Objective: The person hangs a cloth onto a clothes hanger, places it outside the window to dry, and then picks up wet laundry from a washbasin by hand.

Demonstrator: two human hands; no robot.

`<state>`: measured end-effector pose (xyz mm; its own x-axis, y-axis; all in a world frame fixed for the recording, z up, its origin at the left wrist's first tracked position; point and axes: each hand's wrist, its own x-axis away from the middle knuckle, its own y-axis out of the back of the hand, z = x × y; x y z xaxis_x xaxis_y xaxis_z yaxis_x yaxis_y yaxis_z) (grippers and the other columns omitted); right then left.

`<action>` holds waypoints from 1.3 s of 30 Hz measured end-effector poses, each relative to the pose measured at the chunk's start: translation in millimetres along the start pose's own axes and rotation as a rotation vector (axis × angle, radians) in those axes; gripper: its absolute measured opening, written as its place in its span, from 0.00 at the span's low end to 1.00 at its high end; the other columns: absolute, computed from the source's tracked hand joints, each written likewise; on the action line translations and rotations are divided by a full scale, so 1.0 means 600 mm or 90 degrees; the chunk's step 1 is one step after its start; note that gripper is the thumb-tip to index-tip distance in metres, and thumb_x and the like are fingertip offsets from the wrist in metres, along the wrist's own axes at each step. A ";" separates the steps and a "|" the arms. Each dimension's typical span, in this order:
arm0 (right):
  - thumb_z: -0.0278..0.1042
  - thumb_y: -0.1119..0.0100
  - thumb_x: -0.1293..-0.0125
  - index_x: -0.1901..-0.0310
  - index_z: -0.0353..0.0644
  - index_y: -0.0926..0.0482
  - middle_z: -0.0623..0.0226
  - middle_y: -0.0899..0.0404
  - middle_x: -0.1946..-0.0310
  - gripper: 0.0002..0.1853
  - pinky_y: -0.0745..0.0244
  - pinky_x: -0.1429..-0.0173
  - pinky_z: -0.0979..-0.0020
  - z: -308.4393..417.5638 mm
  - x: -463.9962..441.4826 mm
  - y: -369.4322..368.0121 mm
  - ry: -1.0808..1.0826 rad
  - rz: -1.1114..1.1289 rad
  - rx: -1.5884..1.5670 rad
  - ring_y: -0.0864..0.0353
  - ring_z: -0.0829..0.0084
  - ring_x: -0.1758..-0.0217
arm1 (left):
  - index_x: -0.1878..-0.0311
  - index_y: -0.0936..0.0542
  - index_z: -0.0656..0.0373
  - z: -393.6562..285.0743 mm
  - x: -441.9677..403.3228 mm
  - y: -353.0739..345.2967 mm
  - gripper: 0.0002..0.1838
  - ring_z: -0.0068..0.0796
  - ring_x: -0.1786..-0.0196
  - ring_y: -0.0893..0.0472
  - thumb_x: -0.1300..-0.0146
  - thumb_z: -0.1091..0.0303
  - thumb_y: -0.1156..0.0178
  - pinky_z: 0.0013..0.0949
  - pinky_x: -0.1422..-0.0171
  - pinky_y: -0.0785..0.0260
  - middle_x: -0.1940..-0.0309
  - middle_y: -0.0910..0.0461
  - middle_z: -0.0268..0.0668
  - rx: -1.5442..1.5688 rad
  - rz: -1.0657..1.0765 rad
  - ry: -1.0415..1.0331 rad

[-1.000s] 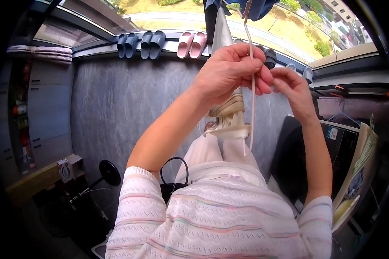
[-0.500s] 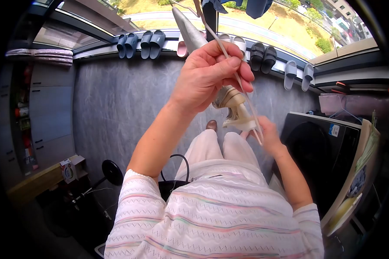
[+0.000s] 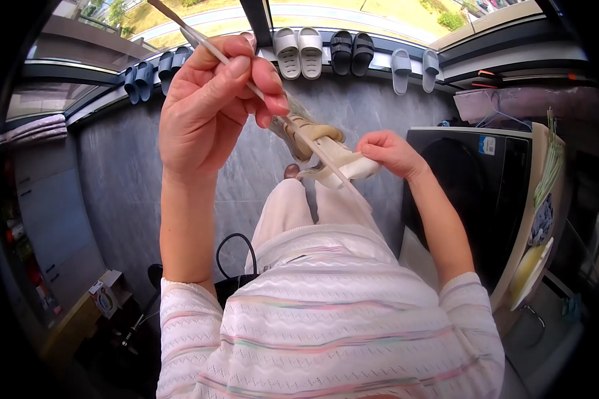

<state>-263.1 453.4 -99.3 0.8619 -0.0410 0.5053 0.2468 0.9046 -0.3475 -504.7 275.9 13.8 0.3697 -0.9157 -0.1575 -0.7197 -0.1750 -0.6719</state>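
Observation:
My left hand (image 3: 209, 110) is raised at the upper left, its thumb and fingers pinched round a thin pale rod (image 3: 326, 159). The rod slants from a brownish upper end down toward my lap. Behind its lower half is a beige and cream item (image 3: 355, 164) with strap-like bands; its kind is unclear, and my left hand hides part of it. My right hand (image 3: 394, 154) pinches the cream end of this item between thumb and fingers.
Along the window ledge stand white slippers (image 3: 297, 53), black slippers (image 3: 351, 53), grey slippers (image 3: 414, 70) and dark blue slippers (image 3: 139, 82). A black front-loading machine (image 3: 469, 193) is at right, grey cabinets (image 3: 56, 199) at left. A small box (image 3: 104, 297) sits lower left.
The view has swung, so the ledge and slippers sit further left. My right hand, blurred earlier by the rod's lower end, now grips the cream end. A silvery pointed piece is now mostly hidden.

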 end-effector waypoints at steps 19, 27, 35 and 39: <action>0.32 0.39 0.41 0.63 0.40 0.21 0.72 0.21 0.67 0.07 0.29 0.62 0.77 0.001 0.030 -0.043 0.184 -0.260 0.272 0.24 0.79 0.67 | 0.53 0.29 0.63 0.051 -0.005 -0.010 0.09 0.36 0.65 0.17 0.33 0.73 0.52 0.29 0.65 0.25 0.66 0.20 0.46 -0.075 -0.053 0.047; 0.32 0.43 0.38 0.63 0.39 0.23 0.71 0.23 0.62 0.07 0.29 0.60 0.77 0.037 -0.033 -0.032 0.277 0.009 0.377 0.26 0.81 0.63 | 0.53 0.29 0.64 0.056 -0.008 -0.020 0.09 0.35 0.67 0.18 0.33 0.72 0.51 0.29 0.66 0.25 0.68 0.21 0.46 -0.077 -0.042 0.087; 0.37 0.44 0.38 0.65 0.38 0.24 0.77 0.26 0.74 0.10 0.31 0.70 0.79 0.051 -0.018 -0.061 0.018 0.053 0.217 0.28 0.84 0.69 | 0.54 0.29 0.63 0.065 -0.006 -0.028 0.09 0.33 0.69 0.18 0.34 0.70 0.50 0.28 0.68 0.26 0.69 0.21 0.44 -0.034 -0.020 0.121; 0.33 0.43 0.40 0.64 0.37 0.23 0.73 0.25 0.75 0.08 0.30 0.63 0.76 0.053 -0.005 -0.085 0.155 -0.001 0.273 0.27 0.80 0.68 | 0.54 0.29 0.62 0.075 -0.006 -0.031 0.08 0.33 0.69 0.19 0.34 0.71 0.50 0.28 0.68 0.26 0.69 0.21 0.43 -0.030 -0.016 0.137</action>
<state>-292.5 421.0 -58.0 0.9530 -0.0937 0.2882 0.0871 0.9956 0.0354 -466.3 298.6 -5.7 0.2579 -0.9659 0.0207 -0.7399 -0.2112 -0.6387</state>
